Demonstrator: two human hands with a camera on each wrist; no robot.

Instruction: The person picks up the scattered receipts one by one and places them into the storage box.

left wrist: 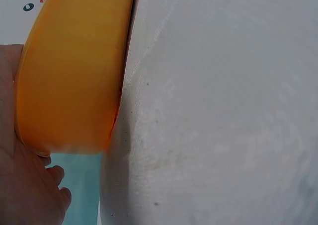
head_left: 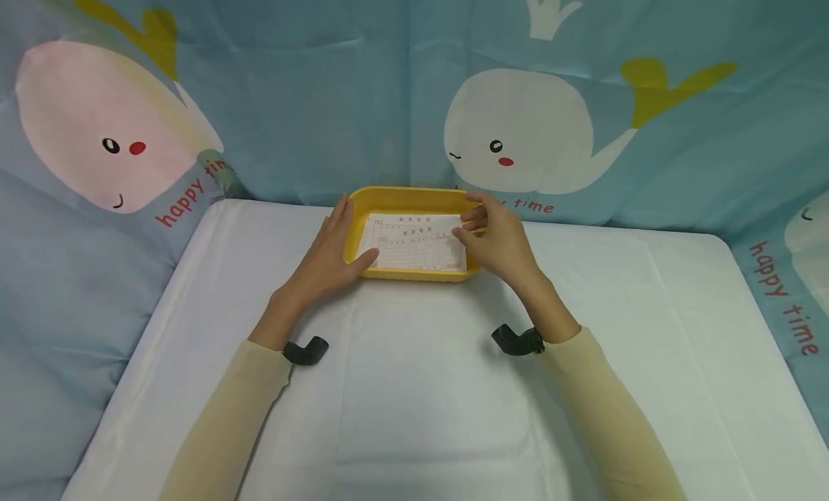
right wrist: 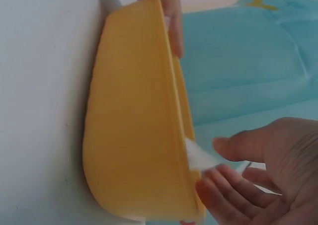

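Observation:
A yellow plastic tray sits near the table's far edge, with printed paper slips overlapping inside it. My left hand holds the tray's left end, the thumb over the front rim and the fingers along the outer side. That wrist's view shows the tray's outer wall against the palm. Over the tray's right end is my right hand. In the right wrist view a white paper corner rises above the rim between its thumb and fingers, which stand apart; the contact is blurred.
A white cloth covers the table. Behind and at both sides hangs a blue curtain printed with whales. Each wrist carries a black camera mount.

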